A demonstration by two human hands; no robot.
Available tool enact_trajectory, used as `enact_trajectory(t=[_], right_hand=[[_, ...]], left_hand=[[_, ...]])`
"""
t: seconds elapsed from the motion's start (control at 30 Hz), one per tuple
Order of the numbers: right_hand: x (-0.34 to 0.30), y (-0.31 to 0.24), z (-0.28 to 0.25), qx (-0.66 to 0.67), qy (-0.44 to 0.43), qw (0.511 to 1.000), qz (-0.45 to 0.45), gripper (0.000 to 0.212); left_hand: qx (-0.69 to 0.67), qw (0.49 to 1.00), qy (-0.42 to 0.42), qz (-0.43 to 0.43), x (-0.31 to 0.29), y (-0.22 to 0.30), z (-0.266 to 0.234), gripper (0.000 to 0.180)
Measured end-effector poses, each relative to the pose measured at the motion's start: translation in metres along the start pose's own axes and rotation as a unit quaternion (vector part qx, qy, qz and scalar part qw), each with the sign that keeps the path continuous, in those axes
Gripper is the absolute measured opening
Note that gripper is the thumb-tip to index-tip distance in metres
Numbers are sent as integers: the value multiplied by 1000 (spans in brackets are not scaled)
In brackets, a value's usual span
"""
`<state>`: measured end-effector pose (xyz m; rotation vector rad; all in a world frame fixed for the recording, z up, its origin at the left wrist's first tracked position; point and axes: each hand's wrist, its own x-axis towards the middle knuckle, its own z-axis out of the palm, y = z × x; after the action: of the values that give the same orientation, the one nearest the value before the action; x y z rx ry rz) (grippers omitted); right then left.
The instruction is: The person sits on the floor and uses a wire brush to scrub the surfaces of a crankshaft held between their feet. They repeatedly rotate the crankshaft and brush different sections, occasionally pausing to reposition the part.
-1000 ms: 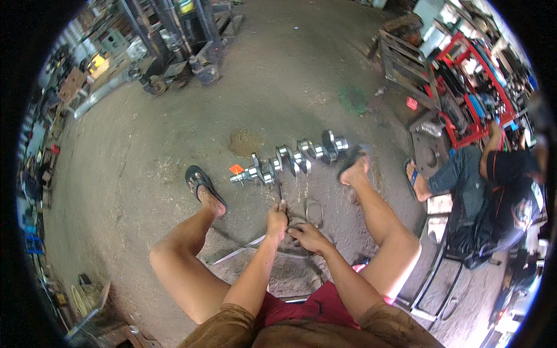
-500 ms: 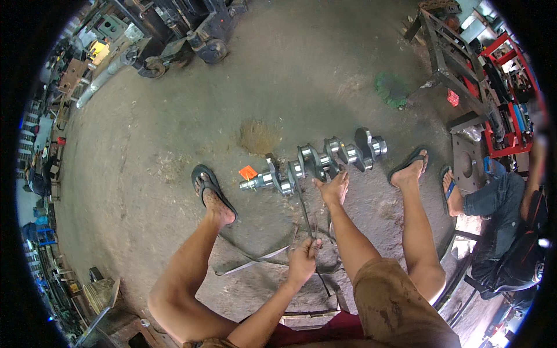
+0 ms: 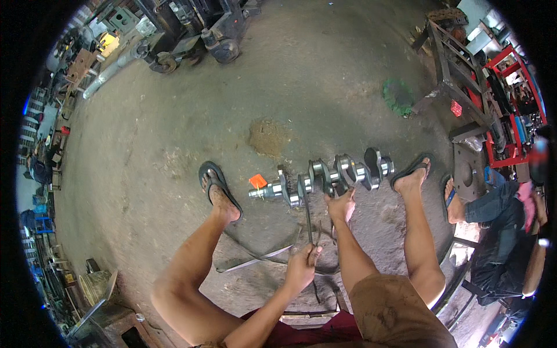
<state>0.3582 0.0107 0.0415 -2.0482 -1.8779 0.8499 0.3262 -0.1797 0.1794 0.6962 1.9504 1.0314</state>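
Observation:
A steel crankshaft (image 3: pixel 318 176) with polished journals and dark webs lies across the floor between my feet. An orange tag (image 3: pixel 257 181) is tied near its left end. My right hand (image 3: pixel 342 206) is closed on the near side of its middle; its fingertips are partly hidden. A dark flat strap (image 3: pixel 308 219) runs toward me from a journal left of that hand. My left hand (image 3: pixel 301 269) is closed around the strap, and a loose tail hangs below the fist. Whether the strap goes fully around the journal cannot be seen.
More loose strap (image 3: pixel 255 264) lies on the floor before me. A wheeled machine (image 3: pixel 217 43) stands far left, and a dark metal frame (image 3: pixel 458 75) and red rack (image 3: pixel 510 139) at right. Another person's foot (image 3: pixel 454 203) is close by on the right.
The crankshaft has come slightly nearer to me, its right end most. My right hand has moved toward me with it. My left hand keeps its hold on the strap. The view has shifted a little.

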Motion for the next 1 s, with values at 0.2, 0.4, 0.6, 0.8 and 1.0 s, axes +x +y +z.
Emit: enact_trajectory(t=[0.2, 0.4, 0.6, 0.8, 1.0], right_hand=[[-48, 44, -16, -51, 2, 999, 16, 81], [-91, 56, -41, -80, -45, 993, 77, 76], [-94, 49, -43, -150, -41, 983, 99, 70], [-65, 15, -63, -207, -107, 971, 51, 51], [28, -80, -75, -301, -263, 917, -13, 71]], left_hand=[[-67, 994, -42, -75, -45, -4, -4, 29], [-34, 990, -87, -106, -57, 8, -21, 31], [-28, 982, -129, -132, -51, 20, -36, 32], [-92, 991, -75, -68, -44, 22, -25, 33], [-104, 992, -48, -58, -33, 21, -17, 34]])
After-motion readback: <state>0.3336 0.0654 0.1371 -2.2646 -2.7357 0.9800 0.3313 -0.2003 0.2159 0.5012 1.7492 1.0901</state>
